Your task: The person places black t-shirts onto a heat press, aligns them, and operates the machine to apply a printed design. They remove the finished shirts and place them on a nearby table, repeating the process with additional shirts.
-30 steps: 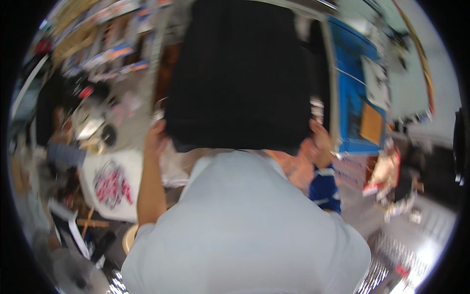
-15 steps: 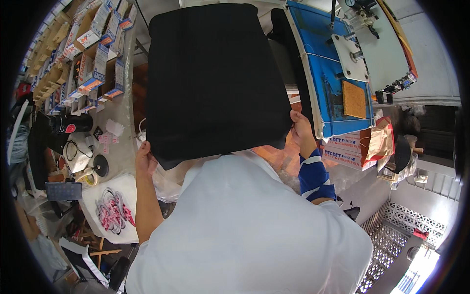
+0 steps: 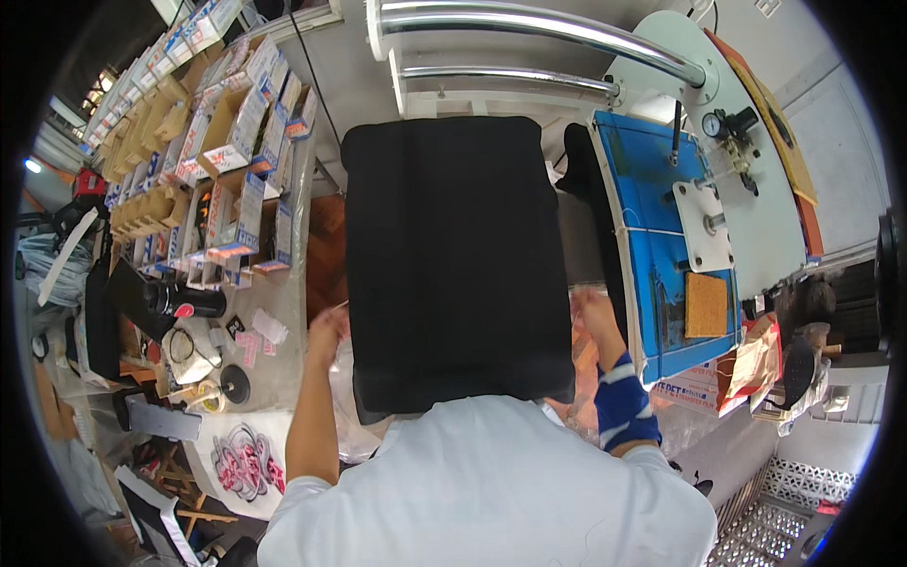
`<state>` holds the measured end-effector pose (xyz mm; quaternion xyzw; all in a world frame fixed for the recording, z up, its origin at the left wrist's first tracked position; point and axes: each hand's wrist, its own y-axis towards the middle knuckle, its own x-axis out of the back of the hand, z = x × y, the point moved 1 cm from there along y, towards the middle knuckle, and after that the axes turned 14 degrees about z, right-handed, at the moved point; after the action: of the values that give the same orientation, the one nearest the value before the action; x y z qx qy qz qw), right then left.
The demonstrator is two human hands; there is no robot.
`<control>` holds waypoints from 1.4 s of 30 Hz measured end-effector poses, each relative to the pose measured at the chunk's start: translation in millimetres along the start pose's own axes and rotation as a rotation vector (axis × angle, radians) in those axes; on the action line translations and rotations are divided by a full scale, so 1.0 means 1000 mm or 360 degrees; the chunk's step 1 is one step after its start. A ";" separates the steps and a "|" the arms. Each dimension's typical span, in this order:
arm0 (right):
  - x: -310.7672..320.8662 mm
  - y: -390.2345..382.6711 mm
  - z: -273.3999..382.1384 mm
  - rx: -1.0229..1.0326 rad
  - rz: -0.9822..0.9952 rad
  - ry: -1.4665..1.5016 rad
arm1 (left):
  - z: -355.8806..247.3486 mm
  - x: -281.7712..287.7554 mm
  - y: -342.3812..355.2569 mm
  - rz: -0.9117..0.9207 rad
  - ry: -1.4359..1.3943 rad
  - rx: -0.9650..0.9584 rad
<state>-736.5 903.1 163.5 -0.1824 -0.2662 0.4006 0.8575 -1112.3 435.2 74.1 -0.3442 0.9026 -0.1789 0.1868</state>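
A smooth black cloth lies in front of me, spread flat over a board-like rectangular shape with rounded far corners. At its left edge is my left hand, the fingers bent and closed at the cloth's side. My right hand is at the opposite edge, its fingers likewise drawn together there. Both fingertips are small and partly hidden, so the exact pinch is hard to make out. A blue and white sleeve covers my right forearm. The cloth's near edge reaches my white shirt.
To the right stands a press with a blue plate, a brown pad and a pressure gauge. Chrome bars cross behind. On the left table are open cardboard boxes, a black bottle and pink-grey prints.
Both hands have shifted from the cloth's near corners to farther up its sides. The cloth now lies lower and straighter in view. My view has tilted up, showing the chrome bars.
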 end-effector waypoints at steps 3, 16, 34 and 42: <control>0.004 0.087 0.077 0.0373 -0.0334 0.0078 | -0.103 -0.017 0.082 -0.0071 -0.0148 -0.0340; -0.010 0.250 0.177 0.0209 0.0288 0.1362 | -0.186 0.004 0.275 -0.0038 -0.0234 0.0011; 0.011 0.280 0.146 0.0480 -0.0431 0.0818 | -0.228 -0.022 0.253 -0.1071 0.0879 -0.0544; 0.008 0.277 0.153 0.0386 -0.0580 0.0131 | -0.222 -0.019 0.265 -0.1021 0.0807 -0.0404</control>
<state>-987.9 1094.1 140.8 -0.0432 -0.2093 0.2603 0.9416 -1347.8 677.0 150.4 -0.5729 0.7820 -0.1943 -0.1499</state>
